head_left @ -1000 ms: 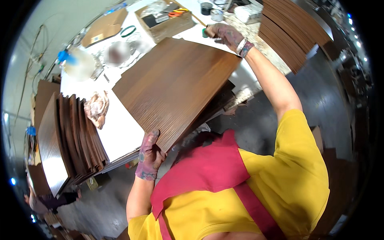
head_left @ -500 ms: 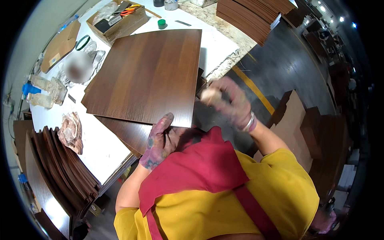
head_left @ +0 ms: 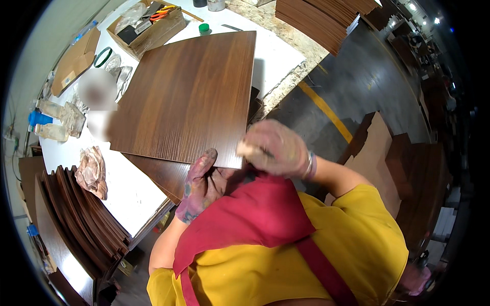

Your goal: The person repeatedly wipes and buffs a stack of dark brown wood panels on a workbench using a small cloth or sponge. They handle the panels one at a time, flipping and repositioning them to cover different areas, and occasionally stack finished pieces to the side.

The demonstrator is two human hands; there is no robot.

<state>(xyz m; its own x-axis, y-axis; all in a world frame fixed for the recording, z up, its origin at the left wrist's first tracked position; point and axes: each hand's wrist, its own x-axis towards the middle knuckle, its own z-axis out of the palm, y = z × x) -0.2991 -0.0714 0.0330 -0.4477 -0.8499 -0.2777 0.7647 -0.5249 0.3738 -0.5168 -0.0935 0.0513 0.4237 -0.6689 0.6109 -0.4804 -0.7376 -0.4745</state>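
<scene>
A dark brown wood-grain panel (head_left: 189, 97) lies tilted over the white-topped workbench. My left hand (head_left: 199, 188), in a stained glove, grips its near edge, thumb at the top face and fingers underneath. At the panel's near right corner is my right hand (head_left: 280, 150), gloved and smeared by motion. Its fingers are closed on a pale wad (head_left: 248, 152), which looks like a bit of cloth; blur hides its exact kind. A second brown panel (head_left: 161, 176) shows below the first, partly covered by it.
Several brown panels (head_left: 84, 214) stand on edge at the left. A crumpled rag (head_left: 92, 171) and bottles (head_left: 51, 131) lie on the bench's left side. A cardboard box (head_left: 158, 36) of tools and a green-capped jar (head_left: 204, 29) sit at the back. Stacked panels (head_left: 311, 23) rise back right.
My right hand has moved left and down along the panel's right edge to its near corner. The panel has shifted slightly, with my left hand still on its near edge.
</scene>
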